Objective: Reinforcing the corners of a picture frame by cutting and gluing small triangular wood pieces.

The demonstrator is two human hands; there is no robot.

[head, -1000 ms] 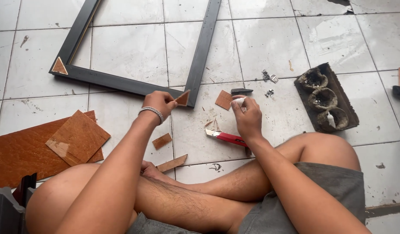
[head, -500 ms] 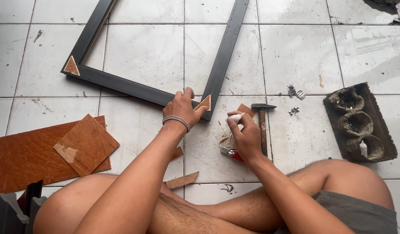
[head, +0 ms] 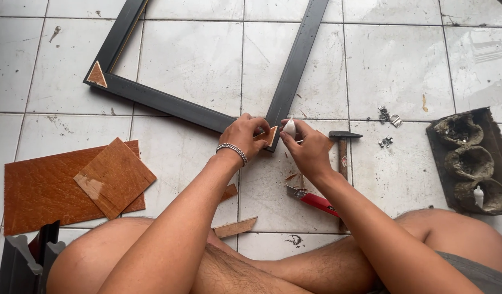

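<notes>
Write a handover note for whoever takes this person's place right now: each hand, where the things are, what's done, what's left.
Left hand: presses a small wooden triangle onto the near corner of the black frame, which lies flat on the tiled floor.
Right hand: holds a small white tube, tip at that same corner.
Nearby: hammer and red-handled cutter by the right hand; brown boards to the left; metal fittings and a dark tray to the right.
Done: the far-left corner already carries a triangle.
Left: the near corner's triangle is still hand-held; the other corners are out of view.
</notes>
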